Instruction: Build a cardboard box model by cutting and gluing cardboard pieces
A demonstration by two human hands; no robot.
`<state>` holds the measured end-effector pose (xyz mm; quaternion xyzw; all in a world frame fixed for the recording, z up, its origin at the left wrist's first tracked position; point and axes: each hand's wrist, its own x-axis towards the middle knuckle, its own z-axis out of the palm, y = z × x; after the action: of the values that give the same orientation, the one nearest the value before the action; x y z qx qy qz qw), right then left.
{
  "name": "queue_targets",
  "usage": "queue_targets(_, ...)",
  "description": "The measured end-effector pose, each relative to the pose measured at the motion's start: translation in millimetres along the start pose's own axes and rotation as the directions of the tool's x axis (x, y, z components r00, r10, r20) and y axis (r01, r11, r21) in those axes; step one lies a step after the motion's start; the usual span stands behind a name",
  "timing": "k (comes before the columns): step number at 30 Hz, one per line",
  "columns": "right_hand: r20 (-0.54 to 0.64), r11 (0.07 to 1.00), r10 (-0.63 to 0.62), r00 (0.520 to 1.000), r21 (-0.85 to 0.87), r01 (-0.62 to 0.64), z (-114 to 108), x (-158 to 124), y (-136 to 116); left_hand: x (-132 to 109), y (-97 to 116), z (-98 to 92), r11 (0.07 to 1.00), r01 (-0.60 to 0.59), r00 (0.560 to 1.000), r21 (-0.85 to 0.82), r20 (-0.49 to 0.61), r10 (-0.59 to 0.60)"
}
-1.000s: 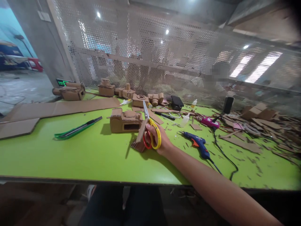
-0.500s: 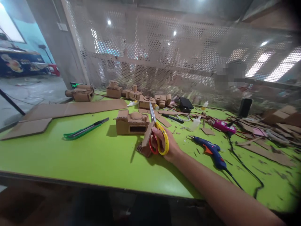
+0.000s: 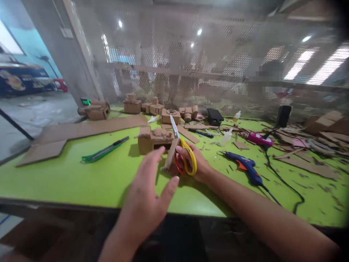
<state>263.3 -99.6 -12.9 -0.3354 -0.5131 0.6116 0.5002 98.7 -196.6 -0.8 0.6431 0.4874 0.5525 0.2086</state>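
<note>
My right hand [image 3: 195,160] is closed on a pair of scissors [image 3: 190,154] with red and yellow handles, blades pointing up and away. A cardboard piece [image 3: 171,153] stands against the scissors on the left side of that hand; whether the fingers also grip it I cannot tell. My left hand [image 3: 148,193] is in the air over the table's front part, thumb and fingers spread, holding nothing. Just beyond it sits a cardboard camera model [image 3: 147,142] with a rectangular opening in its side, partly covered by my fingertips.
On the green table [image 3: 81,185] lie a green utility knife [image 3: 105,150] at left and a blue glue gun [image 3: 245,165] at right. Further back are several cardboard models [image 3: 132,104], cardboard sheets [image 3: 92,128], a pink power strip [image 3: 259,139], a glue bottle [image 3: 226,137] and scraps.
My left hand has come into view from below, reaching toward the cardboard piece with fingers apart. My right hand still holds the scissors in nearly the same place. The view has shifted slightly.
</note>
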Motion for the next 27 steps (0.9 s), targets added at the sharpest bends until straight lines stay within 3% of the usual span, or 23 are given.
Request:
queue_targets(3,0.011,1.0,0.016,1.0,0.001,-0.016,-1.0,0.1,2.1,10.5,-11.1,18.1,0.993,0.0,0.998,0.118,0.066,-0.008)
queue_targets(6,0.055,0.999,-0.008,0.998,-0.044,0.011,-0.7,0.1,2.7,16.8,-21.7,25.6,0.987,0.115,0.993,0.112,0.016,-0.117)
queue_targets(8,0.068,0.998,-0.025,0.997,-0.05,0.029,0.0,0.0,2.6,18.1,-25.6,22.4,0.974,0.226,0.974,0.019,-0.011,-0.226)
queue_targets(11,0.069,0.998,-0.028,0.997,-0.046,0.031,0.9,-0.8,2.7,18.5,-28.8,14.6,0.893,0.371,0.929,-0.257,0.083,-0.362)
queue_targets(13,0.106,0.996,-0.028,0.994,-0.082,0.037,1.0,-2.9,1.9,18.4,-30.5,12.3,0.801,0.416,0.908,-0.43,0.149,-0.392)
queue_targets(16,0.214,0.975,-0.076,0.974,-0.188,0.117,-0.1,-8.1,-2.6,18.5,-32.0,12.9,0.704,0.431,0.891,-0.564,0.144,-0.43)
queue_targets(22,0.344,0.792,-0.104,0.933,-0.539,0.287,-3.4,-13.2,-14.2,20.5,-29.8,4.5,0.592,0.403,0.856,-0.697,0.058,-0.514)
queue_targets(27,0.313,0.553,-0.068,0.947,-0.779,0.297,-1.3,-17.3,-20.0,22.1,-30.7,-11.3,0.726,0.373,0.87,-0.577,-0.053,-0.49)
